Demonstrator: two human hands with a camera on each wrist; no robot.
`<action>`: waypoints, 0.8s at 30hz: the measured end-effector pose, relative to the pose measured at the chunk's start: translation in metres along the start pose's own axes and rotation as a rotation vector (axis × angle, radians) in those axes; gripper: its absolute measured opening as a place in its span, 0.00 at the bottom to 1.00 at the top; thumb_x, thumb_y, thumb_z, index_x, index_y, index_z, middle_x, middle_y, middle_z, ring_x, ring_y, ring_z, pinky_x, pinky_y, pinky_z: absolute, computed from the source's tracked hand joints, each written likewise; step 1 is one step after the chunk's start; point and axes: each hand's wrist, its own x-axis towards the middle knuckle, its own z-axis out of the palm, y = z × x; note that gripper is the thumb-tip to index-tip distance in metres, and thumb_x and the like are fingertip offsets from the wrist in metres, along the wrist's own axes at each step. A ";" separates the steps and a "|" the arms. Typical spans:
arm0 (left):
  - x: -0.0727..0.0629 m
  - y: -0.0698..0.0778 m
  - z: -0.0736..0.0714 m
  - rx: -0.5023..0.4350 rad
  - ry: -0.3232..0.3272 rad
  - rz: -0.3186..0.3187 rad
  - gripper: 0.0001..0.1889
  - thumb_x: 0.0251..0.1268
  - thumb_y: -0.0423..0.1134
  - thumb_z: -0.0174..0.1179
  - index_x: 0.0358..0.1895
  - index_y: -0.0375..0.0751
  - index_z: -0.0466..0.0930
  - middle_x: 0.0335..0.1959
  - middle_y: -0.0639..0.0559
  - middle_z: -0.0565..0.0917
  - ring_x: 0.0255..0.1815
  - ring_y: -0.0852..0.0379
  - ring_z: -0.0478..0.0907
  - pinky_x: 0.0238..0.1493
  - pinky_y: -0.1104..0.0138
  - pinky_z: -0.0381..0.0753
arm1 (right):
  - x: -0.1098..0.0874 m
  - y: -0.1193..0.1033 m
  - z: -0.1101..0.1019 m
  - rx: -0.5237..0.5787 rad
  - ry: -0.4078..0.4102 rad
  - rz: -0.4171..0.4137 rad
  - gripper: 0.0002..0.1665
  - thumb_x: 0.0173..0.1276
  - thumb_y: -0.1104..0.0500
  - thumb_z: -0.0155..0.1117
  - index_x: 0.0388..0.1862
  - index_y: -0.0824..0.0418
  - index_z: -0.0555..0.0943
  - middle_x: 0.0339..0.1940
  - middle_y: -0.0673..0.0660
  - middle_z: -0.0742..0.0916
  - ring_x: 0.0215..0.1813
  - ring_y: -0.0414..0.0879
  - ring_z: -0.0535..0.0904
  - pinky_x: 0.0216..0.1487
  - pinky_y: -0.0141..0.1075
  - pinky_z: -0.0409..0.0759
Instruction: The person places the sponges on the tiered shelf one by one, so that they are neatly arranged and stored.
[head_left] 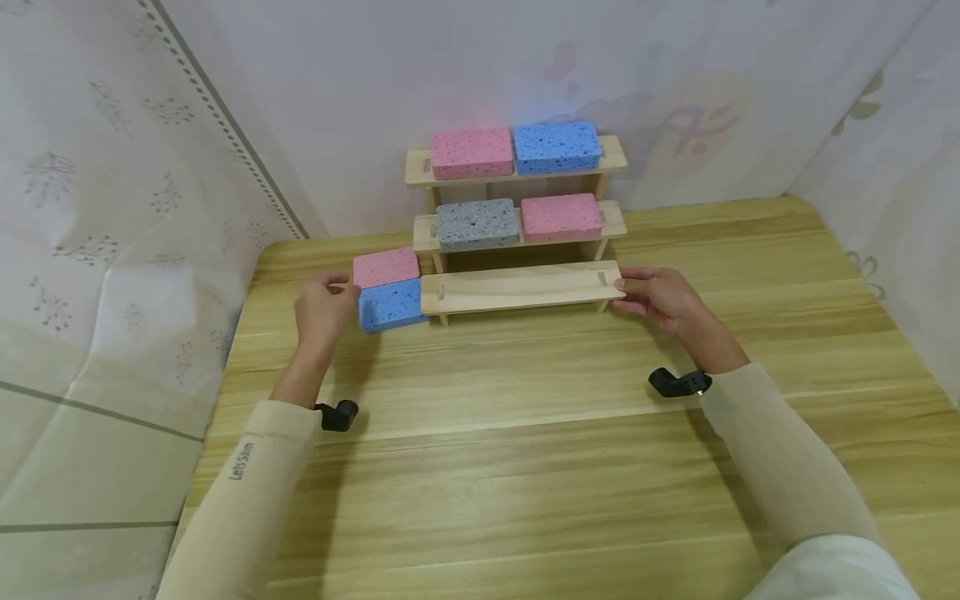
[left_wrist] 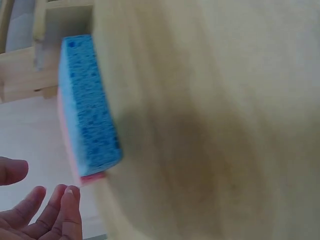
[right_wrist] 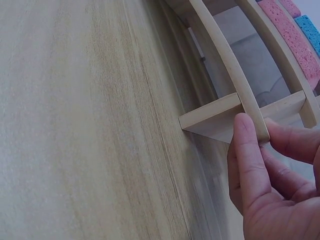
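We pinch the lowest wooden shelf [head_left: 525, 287] at its right end with our right hand [head_left: 660, 298], our left hand [head_left: 324, 308] loosely open beside a pink sponge [head_left: 386, 267] and a blue sponge [head_left: 392, 305].

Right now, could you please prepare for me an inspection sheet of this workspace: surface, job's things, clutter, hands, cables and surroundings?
Surface: table with wood-grain top.
Job's things: three-tier wooden stand; top pink sponge and top blue sponge on its top tier, grey sponge and middle pink sponge on its middle tier. Left of it on the table, loose pink sponge behind loose blue sponge.
Clutter: nothing seen.
Hands: left hand beside the loose sponges, contact uncertain; right hand pinches the lowest tier's right end. Black devices at both wrists.
Cables: nothing seen.
Surroundings: pale patterned backdrop.
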 end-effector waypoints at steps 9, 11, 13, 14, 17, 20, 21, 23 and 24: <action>0.001 -0.015 0.011 0.020 -0.027 -0.042 0.22 0.71 0.41 0.53 0.63 0.35 0.73 0.52 0.37 0.78 0.43 0.49 0.74 0.33 0.68 0.75 | 0.001 0.000 0.001 -0.028 0.008 0.007 0.33 0.72 0.68 0.56 0.73 0.73 0.59 0.41 0.56 0.83 0.34 0.43 0.85 0.46 0.33 0.85; 0.002 -0.016 0.012 0.019 -0.014 -0.045 0.22 0.70 0.41 0.54 0.63 0.35 0.74 0.51 0.38 0.78 0.42 0.48 0.74 0.33 0.68 0.74 | 0.001 0.001 0.001 -0.028 0.013 0.006 0.32 0.72 0.68 0.56 0.72 0.72 0.60 0.41 0.56 0.83 0.34 0.43 0.85 0.46 0.33 0.85; 0.004 -0.016 0.014 0.018 -0.002 -0.047 0.22 0.70 0.42 0.54 0.62 0.35 0.74 0.50 0.38 0.79 0.42 0.48 0.75 0.33 0.68 0.74 | 0.001 0.001 0.001 -0.025 0.018 0.005 0.32 0.72 0.68 0.57 0.72 0.72 0.61 0.40 0.56 0.83 0.34 0.43 0.85 0.45 0.33 0.85; 0.006 -0.016 0.014 0.020 0.002 -0.049 0.22 0.70 0.42 0.53 0.62 0.35 0.74 0.50 0.38 0.80 0.42 0.48 0.75 0.33 0.68 0.74 | 0.001 0.001 0.001 -0.020 0.021 0.003 0.31 0.71 0.68 0.57 0.71 0.72 0.62 0.40 0.56 0.83 0.34 0.43 0.85 0.45 0.33 0.85; 0.012 -0.017 0.015 0.011 0.013 -0.067 0.23 0.70 0.43 0.53 0.63 0.35 0.74 0.50 0.38 0.80 0.43 0.50 0.76 0.33 0.69 0.75 | 0.002 0.001 0.001 -0.003 0.020 0.001 0.30 0.70 0.68 0.59 0.70 0.71 0.64 0.40 0.56 0.83 0.34 0.44 0.86 0.46 0.34 0.86; 0.019 -0.017 0.014 -0.002 0.007 -0.087 0.23 0.72 0.45 0.51 0.64 0.34 0.73 0.49 0.39 0.80 0.42 0.52 0.77 0.33 0.71 0.76 | 0.002 0.001 0.001 0.011 0.020 0.002 0.29 0.70 0.69 0.60 0.68 0.71 0.66 0.40 0.57 0.84 0.34 0.45 0.86 0.46 0.35 0.85; 0.022 -0.017 0.014 -0.005 0.006 -0.094 0.23 0.73 0.45 0.51 0.63 0.33 0.73 0.49 0.40 0.80 0.42 0.54 0.77 0.33 0.72 0.76 | 0.002 0.001 0.001 0.012 0.018 0.001 0.29 0.69 0.69 0.60 0.68 0.71 0.66 0.40 0.57 0.83 0.34 0.45 0.86 0.46 0.35 0.85; 0.027 -0.016 0.014 -0.003 -0.002 -0.110 0.23 0.73 0.47 0.51 0.62 0.34 0.75 0.48 0.41 0.81 0.40 0.56 0.77 0.32 0.72 0.76 | 0.002 0.001 0.001 0.009 0.024 0.000 0.29 0.69 0.69 0.60 0.68 0.71 0.66 0.40 0.57 0.84 0.34 0.45 0.86 0.46 0.34 0.86; 0.029 -0.016 0.014 0.003 -0.002 -0.116 0.23 0.74 0.47 0.50 0.61 0.34 0.76 0.48 0.41 0.81 0.39 0.57 0.76 0.31 0.73 0.76 | 0.001 0.001 0.001 0.009 0.024 0.000 0.29 0.70 0.68 0.60 0.68 0.71 0.65 0.40 0.57 0.84 0.34 0.45 0.86 0.45 0.34 0.86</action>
